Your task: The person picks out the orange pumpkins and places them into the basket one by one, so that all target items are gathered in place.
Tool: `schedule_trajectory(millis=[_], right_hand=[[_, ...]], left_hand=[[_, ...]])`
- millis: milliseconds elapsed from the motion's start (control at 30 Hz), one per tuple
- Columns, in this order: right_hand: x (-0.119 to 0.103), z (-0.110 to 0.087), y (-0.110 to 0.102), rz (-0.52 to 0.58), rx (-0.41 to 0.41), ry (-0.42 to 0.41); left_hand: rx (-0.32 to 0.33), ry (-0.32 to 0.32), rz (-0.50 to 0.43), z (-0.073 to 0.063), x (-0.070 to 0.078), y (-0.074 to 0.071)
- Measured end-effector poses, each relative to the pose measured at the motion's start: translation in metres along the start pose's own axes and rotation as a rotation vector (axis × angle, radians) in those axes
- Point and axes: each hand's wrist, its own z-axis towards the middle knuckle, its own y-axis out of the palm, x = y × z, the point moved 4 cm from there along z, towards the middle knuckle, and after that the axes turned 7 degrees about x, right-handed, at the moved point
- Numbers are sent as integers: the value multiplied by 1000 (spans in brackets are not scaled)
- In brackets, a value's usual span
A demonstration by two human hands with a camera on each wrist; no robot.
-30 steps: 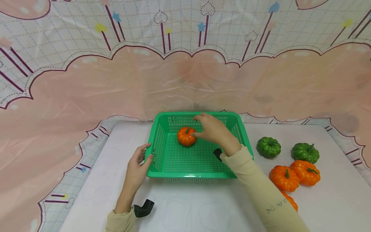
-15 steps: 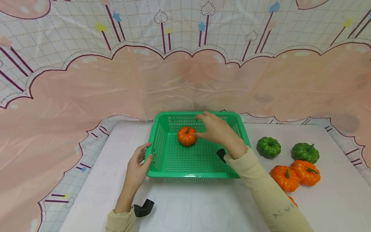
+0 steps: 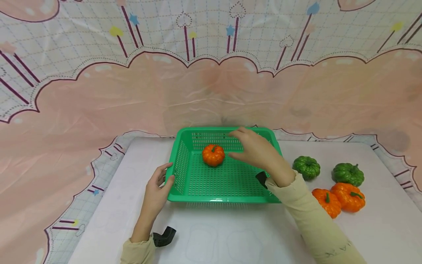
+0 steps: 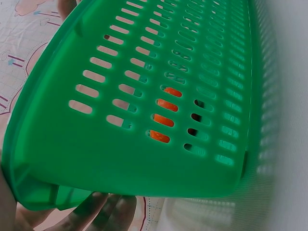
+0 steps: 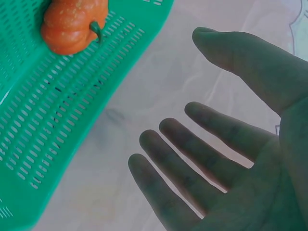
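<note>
- Green plastic basket (image 3: 225,199) with slotted sides, set on a white tabletop (image 3: 207,234). Can anything be seen inside it?

- Yep, one ribbed orange pumpkin (image 3: 213,155). It's seated on the basket's floor, toward the back and a bit left of the middle. Bits of orange can be spotted through the slots in the left wrist view too.

- OK, and the hands? Is anything being gripped?

- The basket's left rim is held by the left hand (image 3: 156,190), pretty much caught between thumb and bent fingers. Nothing is held by the right hand (image 3: 255,148), lol. Its fingers and thumb are spread wide, and it's held over the basket to the right of that pumpkin, with a clear gap between them.

- Anything outside the basket?

- Sure, more pumpkins can be seen on the right. One green pumpkin (image 3: 306,168) is placed near the basket, with a second green one (image 3: 348,174) farther right. In front of those, two more orange ones are bunched together: a right one (image 3: 348,198) and a left one (image 3: 328,202) that's partly covered by the right sleeve (image 3: 316,218). Whether the green and orange are touching can't really be told.
</note>
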Motion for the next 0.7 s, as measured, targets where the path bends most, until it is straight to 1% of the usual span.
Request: schedule_trajectory(millis=[167,333,467,700], right_hand=[[2,-6,-4,-13,1,-9],[4,-11,-7,-20,24,-27],[5,-15,-9,-11,41,-35],[9,-21,-11,6,50,-37]], left_hand=[[0,10,5,0,0,0],[1,13,-2,0,-1,-1],[6,17,-8,1,-2,0],[18,31,9,1,-4,0]])
